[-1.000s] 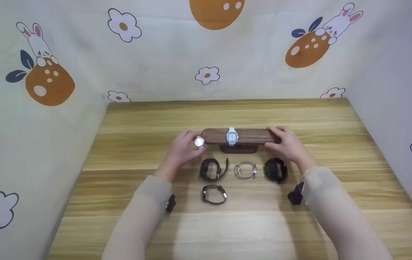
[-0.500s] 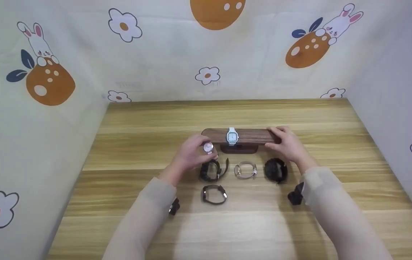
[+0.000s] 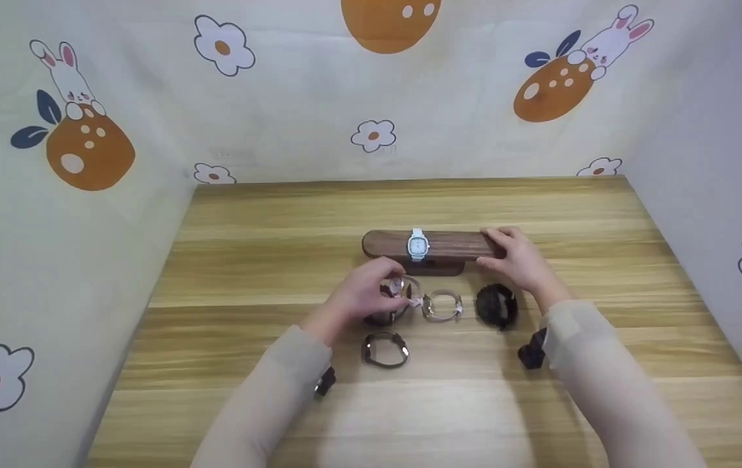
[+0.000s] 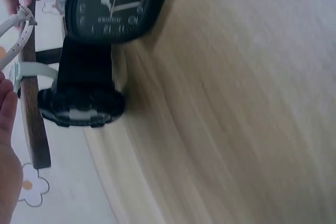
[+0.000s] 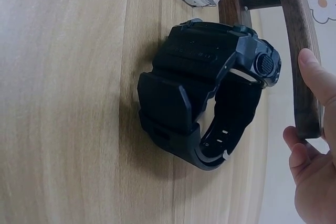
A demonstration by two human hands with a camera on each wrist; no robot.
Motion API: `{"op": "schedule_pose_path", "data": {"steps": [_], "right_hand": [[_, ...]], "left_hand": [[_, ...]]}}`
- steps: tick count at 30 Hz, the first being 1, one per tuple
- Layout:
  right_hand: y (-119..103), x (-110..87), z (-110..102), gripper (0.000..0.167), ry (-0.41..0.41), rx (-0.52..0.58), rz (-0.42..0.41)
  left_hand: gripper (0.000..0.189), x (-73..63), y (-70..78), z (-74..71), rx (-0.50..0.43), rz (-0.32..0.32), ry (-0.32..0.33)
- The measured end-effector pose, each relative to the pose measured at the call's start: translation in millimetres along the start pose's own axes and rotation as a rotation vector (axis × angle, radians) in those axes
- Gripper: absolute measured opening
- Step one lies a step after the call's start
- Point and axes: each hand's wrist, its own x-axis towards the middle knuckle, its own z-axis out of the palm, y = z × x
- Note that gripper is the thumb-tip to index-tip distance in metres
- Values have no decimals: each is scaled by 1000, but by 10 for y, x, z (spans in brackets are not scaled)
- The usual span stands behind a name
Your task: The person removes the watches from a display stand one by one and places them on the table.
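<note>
My left hand [image 3: 368, 290] pinches a pale-strapped watch [image 3: 397, 285] above a black watch [image 3: 381, 317], partly covering it. In the left wrist view the loop of its light strap [image 4: 22, 38] shows beside the fingers. With thumb and fingers, my right hand [image 3: 519, 261] grips the right end of a dark wooden watch stand [image 3: 459, 245]. A light blue square-faced watch [image 3: 418, 246] is fastened round the bar. Below that hand lies a bulky black watch [image 5: 194, 87], its strap closed in a loop.
On the wood-grain table [image 3: 267, 247], a watch with a light strap [image 3: 444, 306] lies between the two black watches. A thin dark-strapped watch [image 3: 385, 351] is nearer the front. Patterned cloth [image 3: 306, 84] stands behind the table and at both sides.
My left hand has moved from the stand's left end down and to the right, carrying the pale-strapped watch over the black one. The right hand keeps its place on the stand.
</note>
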Motion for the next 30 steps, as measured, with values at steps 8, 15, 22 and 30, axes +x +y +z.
{"op": "schedule_pose_path", "data": {"steps": [8, 15, 22, 30], "right_hand": [[-11, 0, -10, 62, -7, -10, 5], [-14, 0, 2, 64, -9, -9, 7], [-13, -25, 15, 65, 35, -1, -45], [-4, -9, 11, 63, 15, -16, -24]], "left_hand": [[36, 1, 81, 70, 21, 96, -43], [41, -6, 133, 152, 62, 102, -79], [43, -10, 160, 234, 22, 107, -112], [48, -12, 204, 327, -32, 60, -174]]}}
